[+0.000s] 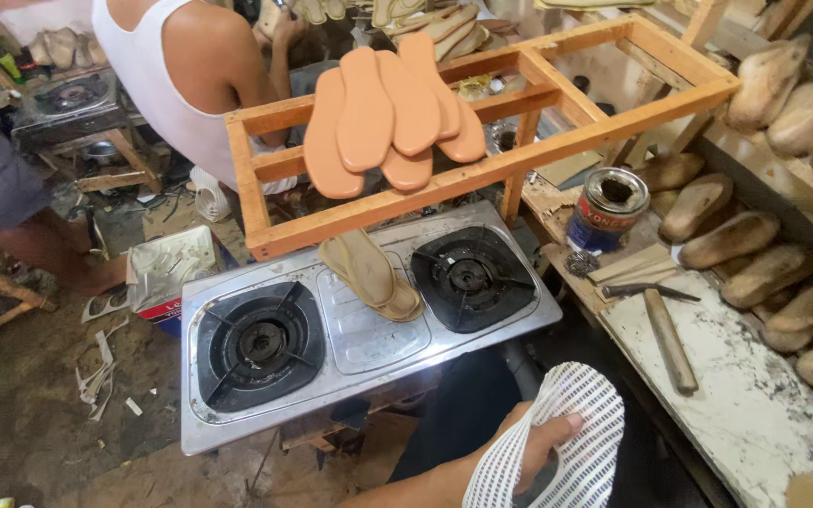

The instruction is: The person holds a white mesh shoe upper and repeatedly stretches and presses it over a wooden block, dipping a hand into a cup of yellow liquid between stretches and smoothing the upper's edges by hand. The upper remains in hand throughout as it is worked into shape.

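Note:
My left hand (531, 450) reaches in from the bottom edge and grips a white insole (571, 442) with a fine dotted pattern, thumb laid on top of it. It holds the insole in front of a steel two-burner gas stove (359, 325). A pair of tan insoles (371, 273) lies on the stove's middle plate between the burners. Above the stove stands an orange wooden frame (482, 174) with several orange-pink insoles (388, 118) spread across its bars. My right hand is out of view.
To the right is a paint-stained workbench (745, 395) with a hammer (665, 329), an open blue tin (607, 209) and rows of wooden shoe lasts (764, 273). A person in a white vest (157, 85) sits behind the frame. Another person's leg (21, 226) is at the left.

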Demonstrator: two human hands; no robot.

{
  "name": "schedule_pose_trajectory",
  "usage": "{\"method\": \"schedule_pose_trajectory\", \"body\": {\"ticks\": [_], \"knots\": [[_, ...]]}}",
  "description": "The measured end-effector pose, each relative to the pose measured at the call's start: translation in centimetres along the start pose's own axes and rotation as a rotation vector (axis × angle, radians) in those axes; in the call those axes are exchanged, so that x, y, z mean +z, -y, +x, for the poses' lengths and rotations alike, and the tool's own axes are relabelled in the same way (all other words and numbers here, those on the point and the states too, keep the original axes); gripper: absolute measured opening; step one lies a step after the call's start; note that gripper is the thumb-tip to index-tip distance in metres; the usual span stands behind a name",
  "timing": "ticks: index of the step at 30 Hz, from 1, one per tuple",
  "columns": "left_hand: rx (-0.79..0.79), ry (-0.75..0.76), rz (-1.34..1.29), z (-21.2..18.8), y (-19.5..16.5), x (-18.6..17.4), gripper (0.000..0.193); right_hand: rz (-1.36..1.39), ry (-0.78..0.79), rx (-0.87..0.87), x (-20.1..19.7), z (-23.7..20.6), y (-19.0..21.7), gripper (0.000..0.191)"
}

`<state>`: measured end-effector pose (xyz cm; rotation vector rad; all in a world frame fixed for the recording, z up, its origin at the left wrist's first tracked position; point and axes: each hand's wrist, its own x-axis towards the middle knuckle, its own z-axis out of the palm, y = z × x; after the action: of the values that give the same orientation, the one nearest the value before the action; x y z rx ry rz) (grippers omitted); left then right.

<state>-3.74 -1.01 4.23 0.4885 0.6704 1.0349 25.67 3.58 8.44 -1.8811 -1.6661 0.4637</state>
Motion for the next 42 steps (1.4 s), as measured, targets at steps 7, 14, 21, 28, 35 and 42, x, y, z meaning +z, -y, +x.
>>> {"method": "schedule_pose_trajectory", "body": {"ticks": [7,14,21,28,35,42], "knots": [[0.016,0.117,-0.239,0.6,1.1,1.7,0.039,0.127,-0.103,-0.522,0.6,-1.9,-2.4,0.029],[-0.147,0.104,-0.244,-0.7,0.8,2.3,0.038,0.366,0.02,-0.35,0.7,-9.2,5.0,0.041],[-0.177,0.139,-0.258,-1.7,-0.5,4.1,0.037,0.295,-0.124,-0.566,1.9,-10.3,5.8,0.047],[-0.224,0.226,-0.288,-2.3,-0.5,4.1,0.04,0.077,-0.184,-0.667,3.3,-9.1,3.7,0.05],[-0.234,0.343,-0.341,-2.4,0.7,3.1,0.048,0.266,-0.136,-0.535,2.1,-9.2,4.2,0.048],[-0.225,0.355,-0.239,-1.8,2.6,2.5,0.044,0.291,-0.053,-0.559,2.8,-7.6,3.5,0.043]]}}
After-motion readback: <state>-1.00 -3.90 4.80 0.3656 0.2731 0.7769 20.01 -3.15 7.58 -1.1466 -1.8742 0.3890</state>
